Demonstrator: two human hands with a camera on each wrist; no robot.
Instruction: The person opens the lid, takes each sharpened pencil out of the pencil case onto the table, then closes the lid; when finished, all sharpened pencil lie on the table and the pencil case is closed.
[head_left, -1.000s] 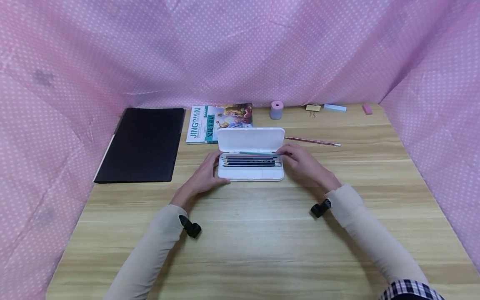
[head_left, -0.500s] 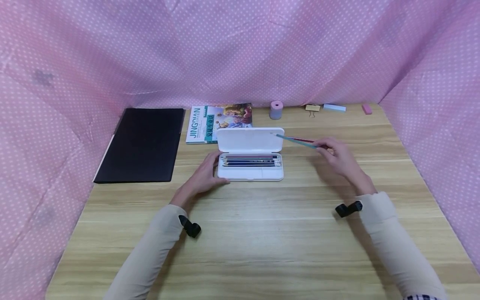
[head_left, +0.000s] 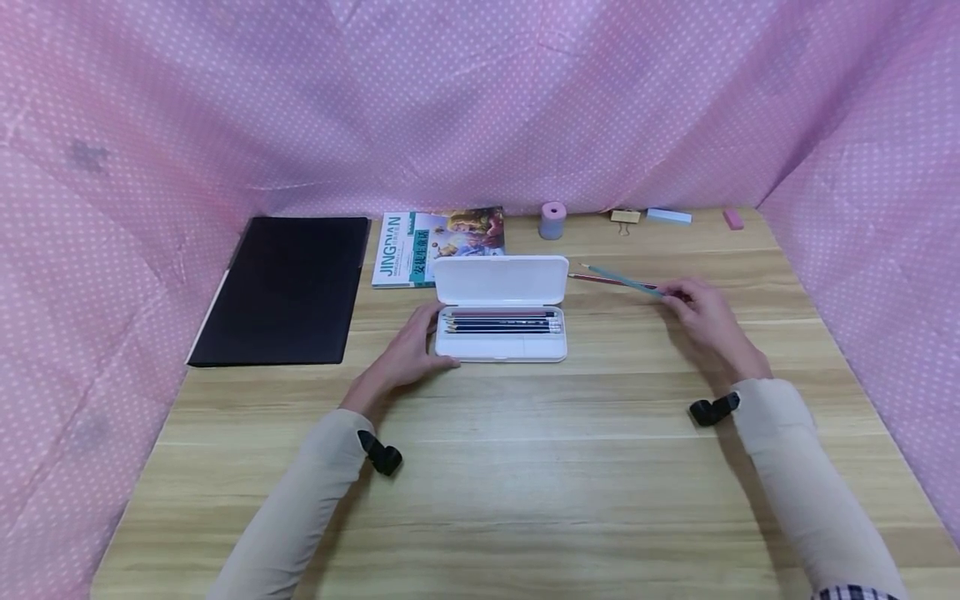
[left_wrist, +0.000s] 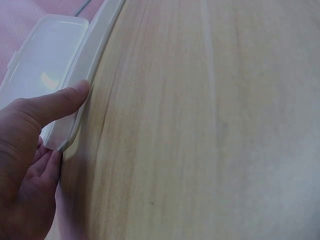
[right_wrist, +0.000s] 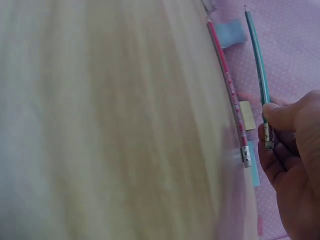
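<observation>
A white pencil case [head_left: 501,346] lies with its lid raised, several dark pencils [head_left: 502,322] in a row inside. My left hand [head_left: 405,350] grips the case's left end; in the left wrist view the thumb [left_wrist: 65,102] presses its front edge and the other fingers curl behind the corner. To the right of the case, my right hand [head_left: 705,317] pinches a teal pencil [right_wrist: 257,55] near its eraser end, point facing left. Beside it a red pencil [head_left: 596,278] lies on the table, partly covered by the teal one in the head view.
A black folder [head_left: 285,292] lies at the left. Behind the case is a book [head_left: 438,246]. Along the back edge stand a pink and blue cylinder [head_left: 552,222], a yellow binder clip [head_left: 626,216], a light blue block [head_left: 669,216] and a pink eraser [head_left: 733,219].
My right hand has lifted the teal pencil out of the case and carried it right, over beside the red pencil. The left hand has stayed on the case.
</observation>
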